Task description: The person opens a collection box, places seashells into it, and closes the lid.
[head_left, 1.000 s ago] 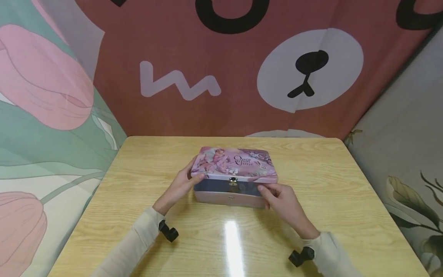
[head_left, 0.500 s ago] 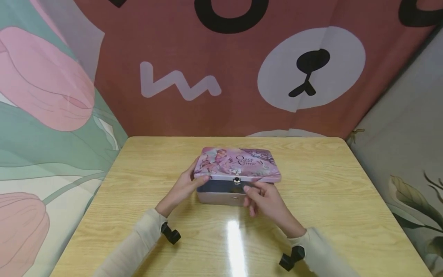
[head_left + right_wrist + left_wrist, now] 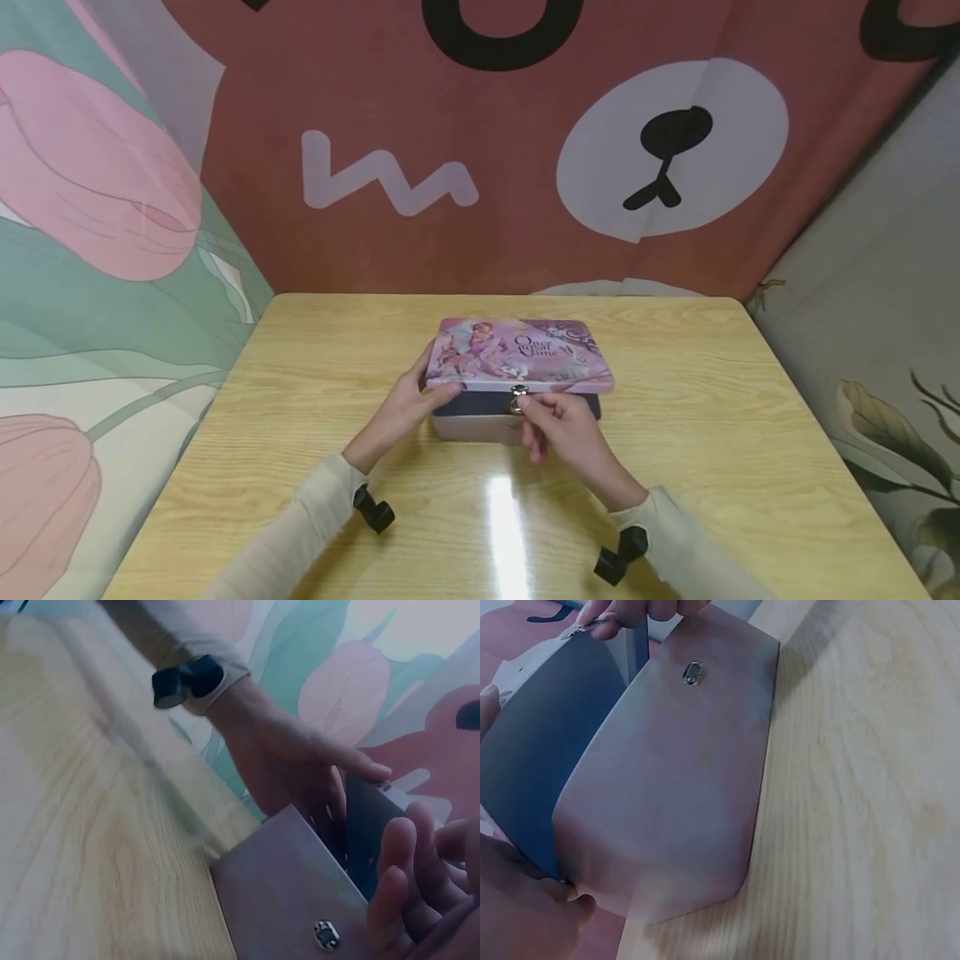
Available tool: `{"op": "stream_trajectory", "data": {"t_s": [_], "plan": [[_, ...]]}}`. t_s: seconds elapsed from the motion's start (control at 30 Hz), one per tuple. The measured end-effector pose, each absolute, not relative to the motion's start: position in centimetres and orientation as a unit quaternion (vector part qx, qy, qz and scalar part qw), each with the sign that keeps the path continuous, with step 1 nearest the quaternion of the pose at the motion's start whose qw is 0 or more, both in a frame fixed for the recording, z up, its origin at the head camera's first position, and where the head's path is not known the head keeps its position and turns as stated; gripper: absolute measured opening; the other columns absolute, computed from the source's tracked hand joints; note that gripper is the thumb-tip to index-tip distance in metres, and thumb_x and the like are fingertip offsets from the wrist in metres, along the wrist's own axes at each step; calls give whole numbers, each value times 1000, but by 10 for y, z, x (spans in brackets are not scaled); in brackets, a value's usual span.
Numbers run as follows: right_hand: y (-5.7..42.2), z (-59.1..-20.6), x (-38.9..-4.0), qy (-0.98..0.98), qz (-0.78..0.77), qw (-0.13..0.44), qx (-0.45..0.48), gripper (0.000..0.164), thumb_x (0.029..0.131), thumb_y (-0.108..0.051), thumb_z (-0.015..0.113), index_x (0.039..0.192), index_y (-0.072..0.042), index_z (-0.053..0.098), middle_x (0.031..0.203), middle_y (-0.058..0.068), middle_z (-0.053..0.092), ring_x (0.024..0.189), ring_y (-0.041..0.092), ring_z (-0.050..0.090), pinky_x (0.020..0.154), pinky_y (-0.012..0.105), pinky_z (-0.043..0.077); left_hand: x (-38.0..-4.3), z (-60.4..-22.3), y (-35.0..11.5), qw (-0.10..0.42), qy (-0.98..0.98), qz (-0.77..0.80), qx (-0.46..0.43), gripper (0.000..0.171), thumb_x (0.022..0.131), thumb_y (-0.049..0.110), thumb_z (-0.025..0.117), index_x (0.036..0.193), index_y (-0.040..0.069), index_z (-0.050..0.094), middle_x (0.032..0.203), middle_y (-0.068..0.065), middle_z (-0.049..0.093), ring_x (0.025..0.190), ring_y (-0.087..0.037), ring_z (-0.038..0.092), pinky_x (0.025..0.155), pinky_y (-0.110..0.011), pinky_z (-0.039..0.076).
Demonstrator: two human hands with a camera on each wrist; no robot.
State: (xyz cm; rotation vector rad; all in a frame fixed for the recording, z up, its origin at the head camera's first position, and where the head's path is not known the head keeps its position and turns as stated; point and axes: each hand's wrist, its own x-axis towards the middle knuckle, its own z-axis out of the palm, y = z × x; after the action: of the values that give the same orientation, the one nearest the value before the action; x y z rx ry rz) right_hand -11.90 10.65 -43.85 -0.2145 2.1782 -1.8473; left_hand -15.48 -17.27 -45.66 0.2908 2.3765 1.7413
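A pink tin box [image 3: 476, 428] sits on the table with its hinged lid [image 3: 525, 354] partly raised, a dark gap showing below the lid's front edge. Printed on the lid are a fairy picture and "Once upon a Time". My left hand [image 3: 397, 408] holds the box's left side, thumb on the lid's front corner and fingers along the side. With thumb and forefinger, my right hand [image 3: 566, 427] pinches the small metal clasp [image 3: 519, 392] at the lid's front middle. A metal catch [image 3: 693, 673] shows on the front wall in the left wrist view. The box's inside is mostly hidden.
The wooden table [image 3: 330, 350] stretches around the box on all sides. Behind it hangs a red-brown bear-print cloth [image 3: 517, 208], with flower-print cloths at left and right. A dark wrist camera [image 3: 372, 510] is strapped to each wrist.
My right hand has moved left from the box's right front corner to the clasp and now pinches it. The box has shifted slightly right, with my left hand still holding it.
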Motion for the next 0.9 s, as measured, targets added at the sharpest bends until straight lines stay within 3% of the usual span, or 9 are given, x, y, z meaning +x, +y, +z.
{"op": "stream_trajectory", "data": {"t_s": [0.27, 0.53, 0.9], "plan": [[110, -446, -119, 733, -653, 182, -60, 44, 109, -25, 60, 103, 17, 67, 58, -5, 61, 47, 8, 57, 49, 21, 51, -152, -461, -171, 99, 815, 564, 92, 116, 92, 50, 83, 174, 20, 6, 180, -14, 15, 165, -37, 24, 135, -51, 25], [112, -458, -117, 711, -671, 202, -64, 36, 110, -24, 59, 96, 7, 69, 58, -7, 61, 48, 6, 57, 49, 20, 50, -149, -472, -168, 95, 842, 526, 73, 128, 85, 47, 90, 173, 28, 0, 181, -10, 14, 166, -34, 21, 137, -53, 18], [112, -461, -112, 709, -673, 204, -53, 40, 109, -22, 60, 102, 17, 66, 59, -7, 61, 48, 6, 56, 49, 19, 50, -145, -474, -168, 75, 855, 505, 88, 122, 89, 50, 86, 173, 28, 0, 181, -7, 14, 166, -34, 20, 136, -56, 20]]}}
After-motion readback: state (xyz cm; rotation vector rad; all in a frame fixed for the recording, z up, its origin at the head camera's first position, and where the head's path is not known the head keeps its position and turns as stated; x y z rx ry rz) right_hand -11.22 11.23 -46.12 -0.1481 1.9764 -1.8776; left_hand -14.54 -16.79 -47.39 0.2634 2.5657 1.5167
